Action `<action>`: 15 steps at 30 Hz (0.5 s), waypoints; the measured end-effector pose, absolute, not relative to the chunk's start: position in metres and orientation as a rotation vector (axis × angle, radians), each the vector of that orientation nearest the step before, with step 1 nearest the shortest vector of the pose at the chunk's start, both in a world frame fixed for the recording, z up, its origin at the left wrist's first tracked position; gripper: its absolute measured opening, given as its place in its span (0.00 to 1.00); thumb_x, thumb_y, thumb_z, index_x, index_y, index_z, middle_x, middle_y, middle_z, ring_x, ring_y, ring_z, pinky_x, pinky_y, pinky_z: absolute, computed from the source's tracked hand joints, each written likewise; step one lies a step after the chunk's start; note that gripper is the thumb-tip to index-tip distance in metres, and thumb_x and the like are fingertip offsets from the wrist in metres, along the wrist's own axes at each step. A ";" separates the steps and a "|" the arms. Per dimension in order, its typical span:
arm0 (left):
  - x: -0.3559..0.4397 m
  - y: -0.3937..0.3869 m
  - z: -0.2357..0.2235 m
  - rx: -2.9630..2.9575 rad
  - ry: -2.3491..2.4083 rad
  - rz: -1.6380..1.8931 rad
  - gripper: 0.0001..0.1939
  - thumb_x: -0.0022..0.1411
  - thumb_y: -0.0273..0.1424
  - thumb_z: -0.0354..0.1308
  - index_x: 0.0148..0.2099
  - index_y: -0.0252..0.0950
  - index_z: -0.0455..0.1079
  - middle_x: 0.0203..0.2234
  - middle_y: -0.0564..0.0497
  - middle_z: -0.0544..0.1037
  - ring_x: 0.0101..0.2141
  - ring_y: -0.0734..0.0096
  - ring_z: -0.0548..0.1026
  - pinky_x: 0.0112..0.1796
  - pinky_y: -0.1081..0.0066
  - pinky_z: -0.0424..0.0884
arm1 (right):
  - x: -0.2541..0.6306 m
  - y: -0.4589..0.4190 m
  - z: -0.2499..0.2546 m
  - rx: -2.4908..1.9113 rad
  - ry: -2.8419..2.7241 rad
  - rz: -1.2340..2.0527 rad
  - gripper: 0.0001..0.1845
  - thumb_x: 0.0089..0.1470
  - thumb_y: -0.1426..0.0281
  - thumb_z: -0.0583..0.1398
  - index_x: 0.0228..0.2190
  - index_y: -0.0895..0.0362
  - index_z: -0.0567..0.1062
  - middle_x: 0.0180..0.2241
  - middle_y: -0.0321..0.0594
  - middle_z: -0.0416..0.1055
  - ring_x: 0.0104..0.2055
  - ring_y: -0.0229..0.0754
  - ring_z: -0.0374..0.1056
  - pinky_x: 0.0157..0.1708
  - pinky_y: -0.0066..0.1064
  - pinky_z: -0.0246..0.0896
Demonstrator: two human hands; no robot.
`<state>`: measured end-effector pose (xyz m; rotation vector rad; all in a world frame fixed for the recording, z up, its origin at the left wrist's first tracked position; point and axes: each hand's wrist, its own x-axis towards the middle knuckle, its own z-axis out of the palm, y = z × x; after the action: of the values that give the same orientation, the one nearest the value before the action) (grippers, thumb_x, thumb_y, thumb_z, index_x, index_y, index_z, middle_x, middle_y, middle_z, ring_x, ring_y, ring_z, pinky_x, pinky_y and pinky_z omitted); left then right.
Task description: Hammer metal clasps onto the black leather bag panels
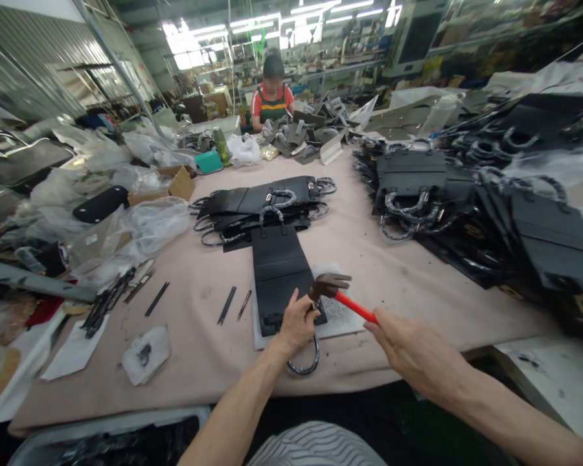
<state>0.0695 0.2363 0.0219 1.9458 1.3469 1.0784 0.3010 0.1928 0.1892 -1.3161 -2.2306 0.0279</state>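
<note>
From my end I have the black bag panel (pixel 279 259) lying flat in front of me, its near part on a pale board (pixel 344 323) and its far handle reaching the stack behind. The near handle (pixel 305 370) loops over the board's edge towards me.

My left hand (pixel 297 323) rests at the panel's near end, fingers curled in towards the thumb; whether the fingertips pinch something small there, I cannot tell. My right hand (pixel 401 343) has its fingers wrapped round the red grip of the hammer (pixel 328 285) — the dark head sits just above my left fingertips, and I cannot tell if it touches anything.

Left of the board, a slim tool (pixel 244 305) and a dark flat strip (pixel 227 305) lie on the cloth-covered table (pixel 189 349). Beyond the panel sits the stack of black panels (pixel 243 200), with handles sticking out. A larger heap of black bag pieces (pixel 412 171) spreads to the right. At the far side, a co-worker (pixel 272 100) sits behind a pile of grey pieces (pixel 311 129).
</note>
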 end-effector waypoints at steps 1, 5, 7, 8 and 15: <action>0.070 0.236 0.021 1.945 1.346 1.080 0.11 0.58 0.17 0.56 0.36 0.39 0.72 0.33 0.52 0.82 0.35 0.66 0.80 0.66 0.39 0.57 | 0.301 0.193 0.185 -1.305 -2.311 0.061 0.20 0.70 0.58 0.49 0.25 0.51 0.62 0.15 0.31 0.60 0.13 0.35 0.49 0.18 0.35 0.36; 0.068 0.237 0.019 1.939 1.340 1.069 0.09 0.60 0.19 0.57 0.38 0.39 0.72 0.35 0.51 0.82 0.39 0.63 0.80 0.65 0.38 0.56 | 0.301 0.190 0.188 -1.388 -2.026 -0.015 0.19 0.70 0.57 0.49 0.29 0.52 0.64 0.17 0.30 0.60 0.16 0.36 0.54 0.21 0.31 0.46; 0.068 0.237 0.020 1.935 1.337 1.050 0.09 0.60 0.19 0.57 0.38 0.39 0.72 0.36 0.51 0.82 0.39 0.64 0.80 0.66 0.38 0.55 | 0.302 0.189 0.187 -1.412 -1.996 -0.025 0.20 0.71 0.57 0.47 0.29 0.52 0.64 0.17 0.31 0.59 0.16 0.36 0.54 0.21 0.31 0.46; 0.068 0.237 0.021 1.935 1.339 1.037 0.10 0.59 0.19 0.57 0.38 0.39 0.72 0.36 0.52 0.82 0.39 0.65 0.80 0.66 0.39 0.55 | 0.304 0.190 0.185 -1.422 -2.078 0.003 0.21 0.71 0.56 0.46 0.29 0.52 0.64 0.16 0.31 0.59 0.15 0.36 0.53 0.20 0.31 0.43; 0.071 0.230 0.027 1.907 1.376 1.013 0.14 0.55 0.18 0.54 0.40 0.40 0.73 0.36 0.51 0.81 0.41 0.63 0.79 0.66 0.40 0.55 | 0.336 0.216 0.123 -1.660 -2.036 0.428 0.25 0.66 0.48 0.47 0.27 0.51 0.67 0.18 0.36 0.66 0.19 0.41 0.62 0.21 0.33 0.49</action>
<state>0.0707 0.2297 0.0273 1.9071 1.3759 1.0131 0.3359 0.2163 0.1234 -1.6597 -2.0359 0.4282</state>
